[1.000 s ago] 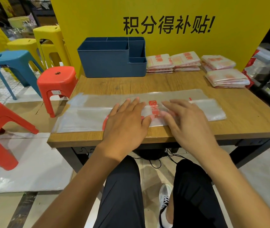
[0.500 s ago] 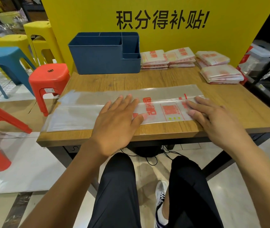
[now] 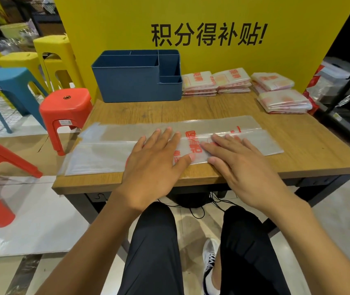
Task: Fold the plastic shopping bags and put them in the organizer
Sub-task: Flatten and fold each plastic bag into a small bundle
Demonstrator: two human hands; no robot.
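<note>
Both palms down on the plastic bag [image 3: 106, 155] — it's stretched out long and flat across the near half of the wooden table [image 3: 297, 154], folded lengthwise into a strip, its left end reaching the table's left edge. The left hand [image 3: 155, 165] lies flat on the middle of the strip, fingers straight and spread, pressing, not gripping. The right hand [image 3: 242, 167] sits just beside it, fingers straight too and angled in toward the left one, flat on the bag over the red printing. The two hands are close, thumbs nearly meeting, with red lettering showing between them.

At the back of the table, the blue organizer [image 3: 127, 84] stands against the yellow board [image 3: 287, 28] — several compartments, and what shows of them from this angle holds nothing. Right beside it, touching its right wall, two stacks of folded bags [image 3: 216, 83], and two more stacks [image 3: 282, 99] farther right near the table's corner.

Off to the left on the floor: a red stool [image 3: 65, 107] hard by the table, a blue stool [image 3: 6, 81] behind it, yellow stools [image 3: 50, 45] beyond. Below the table edge, the person's dark trousers and one white shoe.
</note>
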